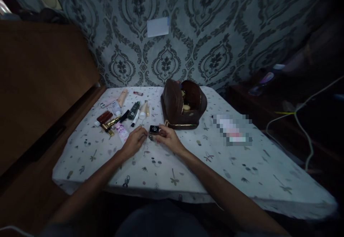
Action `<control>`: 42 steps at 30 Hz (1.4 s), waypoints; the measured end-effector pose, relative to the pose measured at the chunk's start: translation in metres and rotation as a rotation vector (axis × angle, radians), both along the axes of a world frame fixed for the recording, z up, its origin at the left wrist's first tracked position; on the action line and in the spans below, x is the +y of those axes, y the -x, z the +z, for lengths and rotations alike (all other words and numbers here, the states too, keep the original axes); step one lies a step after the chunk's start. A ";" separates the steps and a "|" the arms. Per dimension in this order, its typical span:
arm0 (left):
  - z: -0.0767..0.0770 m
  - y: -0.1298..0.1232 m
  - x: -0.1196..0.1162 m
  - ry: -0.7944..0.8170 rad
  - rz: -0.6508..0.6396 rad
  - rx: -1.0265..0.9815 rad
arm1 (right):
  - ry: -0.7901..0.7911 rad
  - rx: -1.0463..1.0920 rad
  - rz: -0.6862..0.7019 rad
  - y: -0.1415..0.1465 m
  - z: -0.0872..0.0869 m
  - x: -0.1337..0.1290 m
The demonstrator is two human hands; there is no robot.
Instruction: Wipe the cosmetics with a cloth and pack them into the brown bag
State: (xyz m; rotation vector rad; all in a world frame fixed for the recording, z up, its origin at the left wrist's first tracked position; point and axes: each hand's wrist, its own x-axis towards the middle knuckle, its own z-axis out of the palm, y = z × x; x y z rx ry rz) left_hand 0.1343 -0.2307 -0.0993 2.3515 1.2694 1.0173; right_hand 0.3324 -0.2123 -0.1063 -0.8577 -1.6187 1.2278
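Small black rectangular object with white emblem (154, 129) | right hand (169, 139): grip clasping it | left hand (135, 139): fingers curled nearby, cannot tell grip | open brown zippered bag (172, 104) behind

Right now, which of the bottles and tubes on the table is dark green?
The dark green bottle with a pale label, left of the cream tube. Its deep colour sets it apart from that tube and the pink tube, both pale.
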 end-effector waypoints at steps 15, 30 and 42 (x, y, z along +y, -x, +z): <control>0.048 -0.041 -0.032 -0.511 -0.223 0.243 | -0.296 -0.177 -0.152 -0.009 -0.009 -0.006; 0.036 -0.034 -0.009 -0.495 0.045 0.047 | -0.016 -0.032 0.039 -0.003 0.000 -0.003; 0.011 -0.041 -0.012 -0.601 0.100 0.117 | 0.211 0.175 0.069 -0.006 0.003 0.000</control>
